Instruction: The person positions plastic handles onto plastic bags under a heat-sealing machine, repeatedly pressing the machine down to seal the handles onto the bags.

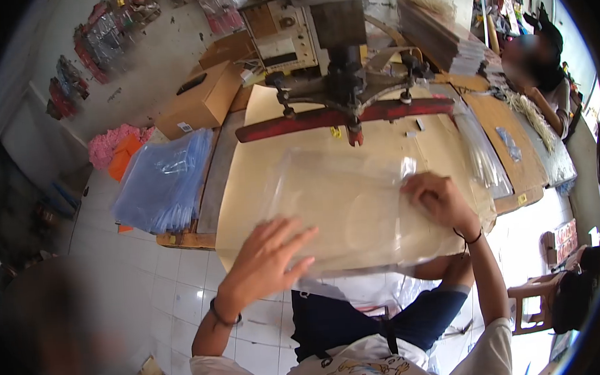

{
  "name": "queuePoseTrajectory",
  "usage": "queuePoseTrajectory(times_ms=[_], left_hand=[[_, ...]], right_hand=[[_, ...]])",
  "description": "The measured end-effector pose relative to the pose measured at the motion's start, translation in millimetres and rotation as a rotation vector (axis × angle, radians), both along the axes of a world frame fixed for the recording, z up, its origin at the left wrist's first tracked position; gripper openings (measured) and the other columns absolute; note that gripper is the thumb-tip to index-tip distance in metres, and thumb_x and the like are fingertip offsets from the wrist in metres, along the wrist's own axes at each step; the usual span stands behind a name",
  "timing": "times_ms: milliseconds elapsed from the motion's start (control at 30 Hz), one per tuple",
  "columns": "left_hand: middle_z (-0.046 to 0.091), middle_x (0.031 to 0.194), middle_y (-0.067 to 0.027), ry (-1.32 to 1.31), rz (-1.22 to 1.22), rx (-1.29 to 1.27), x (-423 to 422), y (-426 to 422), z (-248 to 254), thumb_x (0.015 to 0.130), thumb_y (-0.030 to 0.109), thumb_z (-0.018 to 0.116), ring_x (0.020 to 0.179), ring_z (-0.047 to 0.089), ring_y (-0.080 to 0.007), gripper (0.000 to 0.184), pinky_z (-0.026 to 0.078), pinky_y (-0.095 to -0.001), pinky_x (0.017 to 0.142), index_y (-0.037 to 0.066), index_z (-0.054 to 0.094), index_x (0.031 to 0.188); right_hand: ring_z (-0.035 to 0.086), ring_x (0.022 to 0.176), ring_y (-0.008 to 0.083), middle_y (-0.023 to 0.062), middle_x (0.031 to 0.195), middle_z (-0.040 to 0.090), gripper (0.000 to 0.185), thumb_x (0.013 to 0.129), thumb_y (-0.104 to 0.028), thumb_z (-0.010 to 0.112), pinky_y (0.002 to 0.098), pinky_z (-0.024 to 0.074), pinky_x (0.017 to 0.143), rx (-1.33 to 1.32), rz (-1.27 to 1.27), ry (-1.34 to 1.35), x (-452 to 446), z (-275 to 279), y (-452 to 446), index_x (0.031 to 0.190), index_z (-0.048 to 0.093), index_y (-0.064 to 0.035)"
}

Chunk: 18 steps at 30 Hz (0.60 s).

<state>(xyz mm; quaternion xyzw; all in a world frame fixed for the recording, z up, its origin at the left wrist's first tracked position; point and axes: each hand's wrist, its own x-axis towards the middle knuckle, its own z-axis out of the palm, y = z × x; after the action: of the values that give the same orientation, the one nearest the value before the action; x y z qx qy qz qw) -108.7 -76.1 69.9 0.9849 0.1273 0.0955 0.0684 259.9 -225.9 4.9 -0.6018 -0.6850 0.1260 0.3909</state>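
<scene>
A clear plastic sheet [334, 192] lies over the tan paper-like covering of the worktable [245, 170] in front of me. Its near edge reaches the table's front edge. My left hand [268, 253] is over the near left part of the sheet, fingers spread, slightly blurred. My right hand [437, 197] has its fingers curled in a pinch at the sheet's right side. Beyond both hands, a press head with a long red bar [297, 124] hangs above the table.
Left on the table lies a stack of bluish plastic sheets [164, 181], with a cardboard box [200, 101] behind it. More clear plastic strips [481, 154] lie at the right. A control box [278, 36] stands at the back. Another person [541, 66] is at the far right.
</scene>
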Motion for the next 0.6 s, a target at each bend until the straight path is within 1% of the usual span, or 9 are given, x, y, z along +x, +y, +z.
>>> queuePoseTrajectory(times_ms=[67,100,200,233,333,367,467,500,600], left_hand=[[0.061,0.13,-0.0142,-0.057,-0.055,0.254,10,15,-28,0.091,0.044,0.068,0.115,0.06,-0.0348,0.055,0.044,-0.0487,0.102,0.014,0.06,0.137],[0.064,0.112,-0.011,-0.129,-0.04,0.191,14,9,-43,0.089,0.051,0.069,0.1,0.061,-0.0315,0.059,0.043,-0.0487,0.096,0.012,0.064,0.134],[0.062,0.095,-0.0076,-0.003,0.106,0.07,12,-23,-34,0.09,0.049,0.069,0.088,0.058,-0.0265,0.05,0.043,-0.0438,0.086,0.012,0.072,0.122],[0.063,0.088,-0.0047,-0.008,0.077,0.069,12,-31,-34,0.089,0.048,0.07,0.084,0.057,-0.0219,0.042,0.041,-0.0385,0.081,0.012,0.076,0.111],[0.062,0.082,-0.0031,0.061,-0.054,-0.021,17,-40,-65,0.089,0.046,0.072,0.083,0.056,-0.02,0.038,0.041,-0.037,0.08,0.013,0.076,0.107],[0.061,0.083,-0.0021,0.033,-0.059,0.052,22,-41,-70,0.088,0.041,0.074,0.082,0.056,-0.0205,0.031,0.04,-0.0374,0.082,0.015,0.077,0.104],[0.061,0.093,-0.0041,-0.227,0.077,0.112,42,-32,-63,0.086,0.037,0.076,0.089,0.055,-0.0239,0.029,0.04,-0.0381,0.086,0.017,0.075,0.107],[0.059,0.109,-0.0084,-0.318,0.171,0.226,51,-32,-59,0.084,0.033,0.079,0.103,0.052,-0.0295,0.032,0.039,-0.0401,0.091,0.021,0.073,0.113],[0.056,0.122,-0.0133,-0.406,0.097,0.277,81,-15,-47,0.084,0.032,0.08,0.116,0.048,-0.0355,0.048,0.038,-0.0434,0.094,0.019,0.066,0.127]], right_hand=[[0.064,0.112,0.0323,0.0176,0.122,0.066,0.013,0.085,0.003,0.058,0.0403,0.0524,0.093,0.1,-0.183,-0.077,-9,-1,1,0.094,0.067,0.0005],[0.064,0.11,0.0325,0.0178,0.121,0.066,0.012,0.086,0.002,0.057,0.0403,0.0526,0.091,0.157,-0.286,-0.121,-12,1,2,0.094,0.066,0.0008],[0.064,0.107,0.0347,0.0188,0.122,0.065,0.015,0.09,-0.005,0.057,0.0401,0.052,0.09,0.154,-0.351,0.153,-8,4,2,0.1,0.066,0.0009],[0.061,0.111,0.0358,0.0183,0.125,0.064,0.022,0.093,-0.014,0.06,0.0407,0.0499,0.095,0.066,-0.346,0.371,-5,5,2,0.109,0.066,-0.001],[0.058,0.116,0.0335,0.0149,0.125,0.063,0.033,0.09,-0.02,0.068,0.0423,0.0463,0.101,0.016,-0.306,-0.075,-15,12,4,0.118,0.065,-0.0033],[0.057,0.117,0.0325,0.0137,0.124,0.064,0.033,0.089,-0.021,0.07,0.0423,0.0457,0.103,0.022,-0.301,-0.096,-17,12,5,0.117,0.067,-0.0043],[0.056,0.119,0.03,0.0104,0.122,0.064,0.032,0.085,-0.023,0.075,0.0419,0.0444,0.105,0.036,-0.297,-0.155,-15,8,5,0.112,0.07,-0.0073],[0.056,0.119,0.0294,0.0096,0.121,0.065,0.03,0.084,-0.023,0.076,0.0415,0.0445,0.105,0.039,-0.297,-0.173,-15,7,6,0.109,0.071,-0.0081],[0.056,0.117,0.0287,0.008,0.119,0.066,0.023,0.084,-0.021,0.075,0.0406,0.0453,0.104,0.061,-0.287,-0.179,-17,1,8,0.104,0.073,-0.0096]])
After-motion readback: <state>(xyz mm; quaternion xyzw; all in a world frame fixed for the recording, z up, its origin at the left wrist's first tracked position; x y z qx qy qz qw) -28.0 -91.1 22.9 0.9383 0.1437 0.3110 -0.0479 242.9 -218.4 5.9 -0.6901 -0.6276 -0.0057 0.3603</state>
